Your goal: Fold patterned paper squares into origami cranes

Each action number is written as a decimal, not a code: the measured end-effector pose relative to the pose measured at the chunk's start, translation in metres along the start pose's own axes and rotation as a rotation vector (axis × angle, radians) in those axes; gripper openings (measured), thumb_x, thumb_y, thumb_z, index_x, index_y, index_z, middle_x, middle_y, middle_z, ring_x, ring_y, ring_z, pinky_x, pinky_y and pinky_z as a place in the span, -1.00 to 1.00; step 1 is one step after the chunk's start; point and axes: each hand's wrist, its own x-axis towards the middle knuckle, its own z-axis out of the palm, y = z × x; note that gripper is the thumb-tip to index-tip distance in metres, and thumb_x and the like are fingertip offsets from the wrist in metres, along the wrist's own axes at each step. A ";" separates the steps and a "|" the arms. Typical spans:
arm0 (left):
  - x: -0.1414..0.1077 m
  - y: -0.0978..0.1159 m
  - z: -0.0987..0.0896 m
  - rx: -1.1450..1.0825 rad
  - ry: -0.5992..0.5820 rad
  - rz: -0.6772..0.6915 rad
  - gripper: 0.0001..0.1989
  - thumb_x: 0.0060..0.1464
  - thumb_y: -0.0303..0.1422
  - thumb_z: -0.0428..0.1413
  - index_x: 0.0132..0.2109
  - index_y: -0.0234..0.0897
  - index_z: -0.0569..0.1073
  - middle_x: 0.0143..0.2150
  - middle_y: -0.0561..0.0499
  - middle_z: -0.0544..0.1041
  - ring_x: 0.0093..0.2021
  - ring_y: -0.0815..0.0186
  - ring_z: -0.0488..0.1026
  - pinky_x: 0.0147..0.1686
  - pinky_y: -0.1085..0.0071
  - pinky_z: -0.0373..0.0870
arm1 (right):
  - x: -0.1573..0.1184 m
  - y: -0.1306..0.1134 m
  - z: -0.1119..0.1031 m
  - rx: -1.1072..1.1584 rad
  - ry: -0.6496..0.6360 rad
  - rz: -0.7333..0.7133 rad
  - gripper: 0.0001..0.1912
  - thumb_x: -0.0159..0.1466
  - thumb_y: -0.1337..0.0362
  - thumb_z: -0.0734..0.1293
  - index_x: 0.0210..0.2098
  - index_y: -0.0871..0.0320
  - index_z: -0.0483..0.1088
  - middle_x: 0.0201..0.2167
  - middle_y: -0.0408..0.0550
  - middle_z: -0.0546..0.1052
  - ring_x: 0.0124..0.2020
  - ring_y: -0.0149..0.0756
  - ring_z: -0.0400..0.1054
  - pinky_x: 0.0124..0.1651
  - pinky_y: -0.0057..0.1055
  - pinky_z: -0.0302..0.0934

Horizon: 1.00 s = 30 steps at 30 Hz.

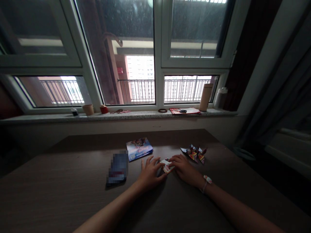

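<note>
left hand (150, 172): palm down, fingers spread and slightly curved, tips at the left end of the folded paper; whether it has a real grip cannot be told.

right hand (185, 170): palm down, fingers together and lightly curved, tips against the right end of the same paper; grip also cannot be told. a beaded band (205, 183) circles its wrist.

folded paper (166, 165): small, white with red print, crisp creases, lying between both hands near the middle of the table.

folded paper shapes (193, 153): a small group of glossy, sharp-pointed pieces in red, yellow and dark blue, just beyond the right hand.

booklet (139, 149): thin, glossy, blue-toned printed cover, lying flat and askew, toward the far edge of the table.

pixelated object (117, 168): flat-looking, dark blue, too blurred to identify, left of the left hand.

table (73, 184): dark brown, fine wood grain, matte laminate-like top.

window sill (136, 116): speckled polished stone, carrying a tan paper cup (87, 109), a small red cup (104, 109), a tall tan cylindrical flask (205, 97), a pale plastic bottle (220, 98), a dark round bangle (162, 110) and a stack of red-edged papers (184, 111) with black-handled scissors (182, 111) on top.
</note>
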 end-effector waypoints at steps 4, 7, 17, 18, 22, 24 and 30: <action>0.000 0.002 -0.002 -0.006 -0.015 0.000 -0.63 0.06 -0.13 0.19 0.04 0.03 0.47 0.32 0.01 0.27 0.35 -0.17 0.00 0.23 -0.40 -0.25 | 0.000 0.004 0.003 0.002 0.008 0.006 -0.56 0.24 0.56 0.17 -0.07 -0.01 0.48 -0.03 -0.11 0.52 0.12 -0.18 0.22 0.27 -0.04 -0.01; -0.001 0.002 -0.003 -0.030 -0.012 0.050 -0.68 0.09 -0.18 0.18 0.01 0.01 0.48 0.33 0.05 0.27 0.35 -0.14 -0.01 0.24 -0.39 -0.28 | 0.001 0.001 0.001 -0.017 0.021 0.039 -0.65 0.27 0.46 0.22 -0.08 0.00 0.50 -0.03 -0.06 0.50 0.09 -0.17 0.24 0.25 -0.06 0.02; -0.001 -0.006 0.005 -0.079 0.019 0.113 -0.66 0.12 -0.21 0.16 0.06 0.02 0.47 0.20 0.05 0.43 0.30 -0.07 0.10 0.27 -0.34 -0.32 | -0.001 -0.005 -0.001 -0.096 0.046 0.156 -0.73 0.28 0.16 0.34 -0.02 -0.04 0.48 0.00 -0.01 0.43 0.10 -0.12 0.25 0.22 -0.09 0.07; -0.001 -0.005 0.005 -0.082 0.028 0.117 -0.66 0.12 -0.22 0.16 0.06 0.01 0.48 0.18 0.04 0.45 0.29 -0.06 0.12 0.28 -0.32 -0.30 | 0.000 -0.004 0.000 -0.097 0.046 0.167 -0.73 0.29 0.18 0.33 -0.02 -0.03 0.47 0.00 0.00 0.43 0.10 -0.13 0.25 0.21 -0.11 0.09; 0.000 -0.004 0.002 -0.092 0.046 0.102 -0.67 0.12 -0.25 0.16 0.06 -0.03 0.49 0.11 0.01 0.51 0.24 -0.06 0.18 0.26 -0.33 -0.21 | 0.001 -0.002 0.001 -0.127 0.079 0.227 -0.76 0.32 0.26 0.28 -0.05 0.07 0.49 -0.02 0.04 0.45 0.05 -0.14 0.29 0.17 -0.18 0.15; 0.000 -0.003 0.002 -0.098 0.044 0.103 -0.71 0.13 -0.25 0.15 0.02 -0.04 0.51 0.09 0.02 0.52 0.22 -0.05 0.20 0.25 -0.33 -0.19 | 0.001 -0.001 0.001 -0.156 0.100 0.259 -0.77 0.32 0.28 0.28 -0.08 0.11 0.50 -0.06 0.06 0.47 0.02 -0.14 0.32 0.12 -0.21 0.19; -0.001 -0.001 0.001 -0.085 0.039 0.127 -0.72 0.11 -0.26 0.16 -0.01 -0.02 0.52 0.13 0.02 0.49 0.23 -0.05 0.19 0.26 -0.33 -0.19 | 0.003 -0.001 0.003 -0.224 0.121 0.301 -0.82 0.31 0.28 0.29 -0.21 0.14 0.54 -0.17 0.03 0.52 -0.05 -0.15 0.34 0.05 -0.27 0.20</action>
